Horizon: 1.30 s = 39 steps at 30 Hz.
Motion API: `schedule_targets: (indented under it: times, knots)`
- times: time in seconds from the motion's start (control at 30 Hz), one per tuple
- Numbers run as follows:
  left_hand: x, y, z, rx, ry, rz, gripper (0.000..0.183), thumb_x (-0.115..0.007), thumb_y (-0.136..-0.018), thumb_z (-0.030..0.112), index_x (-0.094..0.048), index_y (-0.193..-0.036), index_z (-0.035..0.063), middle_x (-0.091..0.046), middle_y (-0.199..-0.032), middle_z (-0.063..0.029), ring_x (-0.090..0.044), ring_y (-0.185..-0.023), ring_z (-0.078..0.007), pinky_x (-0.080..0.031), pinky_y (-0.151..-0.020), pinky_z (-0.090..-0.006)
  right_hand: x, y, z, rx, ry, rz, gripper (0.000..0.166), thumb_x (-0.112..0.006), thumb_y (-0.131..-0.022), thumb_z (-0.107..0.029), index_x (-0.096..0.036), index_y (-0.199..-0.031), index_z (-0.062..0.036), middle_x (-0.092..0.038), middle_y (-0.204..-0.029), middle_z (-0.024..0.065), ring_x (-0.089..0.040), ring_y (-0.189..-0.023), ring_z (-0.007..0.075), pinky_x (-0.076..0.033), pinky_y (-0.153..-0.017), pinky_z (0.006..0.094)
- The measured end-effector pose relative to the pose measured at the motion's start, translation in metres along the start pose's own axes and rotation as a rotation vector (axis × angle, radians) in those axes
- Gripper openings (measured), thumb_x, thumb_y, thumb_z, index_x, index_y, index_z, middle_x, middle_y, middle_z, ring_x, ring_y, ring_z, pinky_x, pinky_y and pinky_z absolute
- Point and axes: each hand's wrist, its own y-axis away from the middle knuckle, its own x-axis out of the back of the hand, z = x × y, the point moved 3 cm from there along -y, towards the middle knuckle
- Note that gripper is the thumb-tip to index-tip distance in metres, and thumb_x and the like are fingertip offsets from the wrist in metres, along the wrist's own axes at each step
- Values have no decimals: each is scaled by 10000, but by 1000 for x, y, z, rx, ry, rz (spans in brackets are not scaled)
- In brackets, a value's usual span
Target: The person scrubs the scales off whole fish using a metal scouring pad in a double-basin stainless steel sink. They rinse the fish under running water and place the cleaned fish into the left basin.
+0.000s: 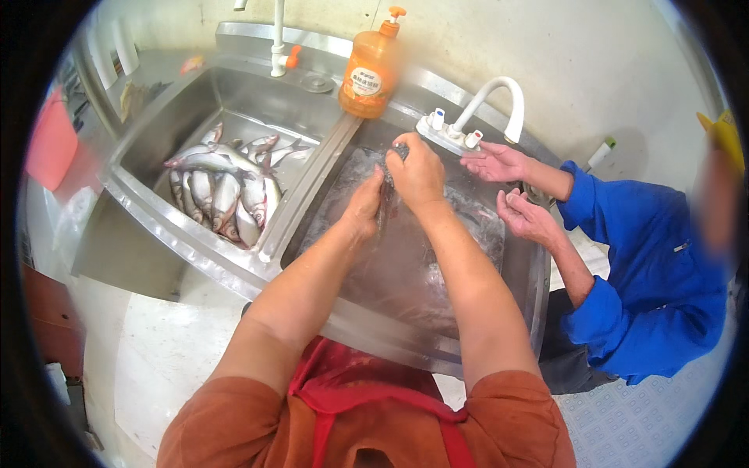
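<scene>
Both my hands are over the right basin of a steel double sink (292, 202). My right hand (416, 175) is closed around a small dark, wet thing (401, 151), perhaps a scrubber or part of a fish; its kind is unclear. Just left of it, my left hand (367, 202) is upright with its palm turned toward it, beside a dark, narrow shape that may be a fish. Whether the left hand grips it cannot be told. Below lies cloudy, reddish water (392, 263) with blurred shapes in it. Whole silvery fish (225, 196) are heaped in the left basin.
A co-worker in blue sleeves (638, 216) stands at the right, both hands (526, 216) near the basin's edge. Behind the sink are an orange pump bottle (368, 73), a white curved faucet (497, 88) and a white tap with an orange handle (278, 58). A pink container (52, 140) is far left.
</scene>
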Motion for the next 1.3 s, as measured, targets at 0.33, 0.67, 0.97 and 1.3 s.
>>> schedule_targets:
  times: [0.33,0.67,0.97,1.3]
  knots:
    - [4,12,26,13,198,25,366,-563,-848,435,-611,-1056,138,-649,-876,-20,-585,-863,-165,-460,-774,-333,3,51,41,-284,-500,-172,307,-626,-774,-267,-591,-1036,-112,-623,-903,86,-593,-810,227,-459,-728,349]
    - [-8,0,10,-627,-809,-293,757,-782,-644,188,-453,-1307,29,-546,-1113,-133,-546,-990,-234,-449,-855,-337,5,57,79,-799,-845,-228,529,-677,-795,-435,-532,-1202,-129,-597,-1002,36,-565,-855,147,-428,-664,287]
    - [-4,5,9,-154,-317,-95,755,-766,-715,153,-389,-1356,23,-504,-1172,-124,-540,-1024,-207,-473,-848,-336,-8,63,102,-666,-1138,-154,337,-648,-792,-203,-605,-1062,-6,-614,-979,41,-564,-837,141,-444,-737,275]
    - [0,-1,-2,42,-382,-375,543,-636,-762,47,-445,-1271,66,-572,-1085,-80,-561,-1005,-181,-494,-820,-355,9,44,94,-375,-230,-96,420,-683,-777,-387,-620,-1043,-67,-644,-937,152,-608,-861,271,-460,-784,367]
